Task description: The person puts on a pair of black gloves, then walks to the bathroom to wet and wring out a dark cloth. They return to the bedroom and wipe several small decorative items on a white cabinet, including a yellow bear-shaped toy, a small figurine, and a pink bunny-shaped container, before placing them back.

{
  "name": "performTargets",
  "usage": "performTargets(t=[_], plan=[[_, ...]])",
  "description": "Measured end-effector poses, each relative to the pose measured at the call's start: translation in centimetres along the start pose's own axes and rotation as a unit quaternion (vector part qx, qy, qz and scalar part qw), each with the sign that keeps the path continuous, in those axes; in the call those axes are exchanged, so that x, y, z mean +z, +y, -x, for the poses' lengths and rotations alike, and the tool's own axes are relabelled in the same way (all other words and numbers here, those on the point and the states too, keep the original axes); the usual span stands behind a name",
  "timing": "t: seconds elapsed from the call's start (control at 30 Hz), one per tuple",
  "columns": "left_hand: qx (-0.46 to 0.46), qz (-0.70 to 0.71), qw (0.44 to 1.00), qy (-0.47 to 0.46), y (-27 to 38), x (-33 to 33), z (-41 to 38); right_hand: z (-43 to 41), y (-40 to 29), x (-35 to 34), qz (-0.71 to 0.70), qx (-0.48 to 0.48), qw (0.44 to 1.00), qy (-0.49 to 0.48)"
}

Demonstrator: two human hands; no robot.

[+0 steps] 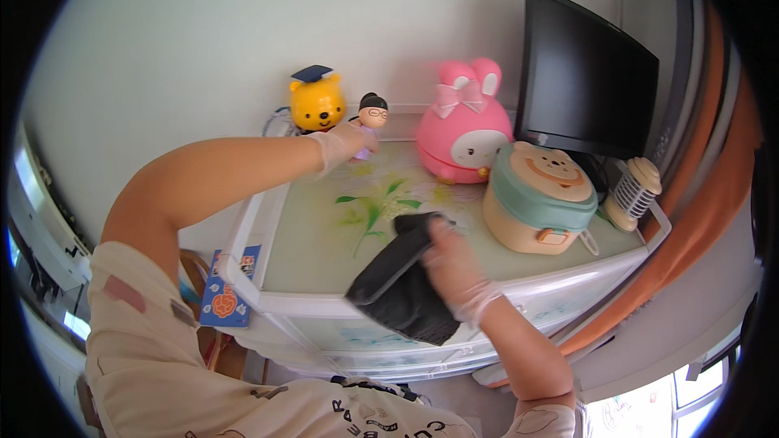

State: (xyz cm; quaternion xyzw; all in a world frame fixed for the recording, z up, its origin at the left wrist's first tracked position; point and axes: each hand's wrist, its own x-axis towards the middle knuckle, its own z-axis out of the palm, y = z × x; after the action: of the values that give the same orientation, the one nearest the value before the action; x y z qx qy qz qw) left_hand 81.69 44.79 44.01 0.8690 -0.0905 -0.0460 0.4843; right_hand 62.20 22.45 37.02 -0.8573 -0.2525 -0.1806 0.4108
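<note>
My left hand [348,143], in a thin clear glove, reaches to the back of the cabinet top and grips a small figurine [373,114] with a black bun, glasses and purple clothing. Beside it sits a yellow bear figure [317,103] with a dark graduation cap. Held in my gloved right hand [451,264] is a black cloth [398,292], which hangs over the front edge of the white cabinet top [304,258], printed with flowers. A pink rabbit figure [465,128] with a bow stands further right.
A green and cream bear-faced lunch box [538,207] stands at the right, in front of a black monitor [587,79]. Near the right rail is a small cream lantern-like device [633,194]. A blue printed booklet [231,289] is at the cabinet's left side. Orange and grey curtains [694,219] hang at the right.
</note>
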Motion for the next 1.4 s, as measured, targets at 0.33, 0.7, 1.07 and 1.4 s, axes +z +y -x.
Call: performTargets(t=[0.33, 0.7, 1.07, 1.4], plan=[[0.06, -0.024, 0.986, -0.156, 5.4, 1.0, 26.0, -3.1, -8.0, 1.0, -0.121, -0.214, 0.962, 0.121], [0.121, 0.225, 0.967, -0.01, 1.4, 5.6, 29.9, -2.5, -10.5, 3.7, -0.153, -0.379, 0.86, 0.306], [0.179, 0.052, 0.982, -0.021, 1.2, 7.7, 30.0, -0.3, -4.6, 1.4, -0.198, -0.053, 0.895, 0.397], [0.256, 0.086, 0.955, -0.119, -1.3, 7.2, 29.1, 1.3, -8.3, -1.4, -0.314, -0.092, 0.945, -0.028]])
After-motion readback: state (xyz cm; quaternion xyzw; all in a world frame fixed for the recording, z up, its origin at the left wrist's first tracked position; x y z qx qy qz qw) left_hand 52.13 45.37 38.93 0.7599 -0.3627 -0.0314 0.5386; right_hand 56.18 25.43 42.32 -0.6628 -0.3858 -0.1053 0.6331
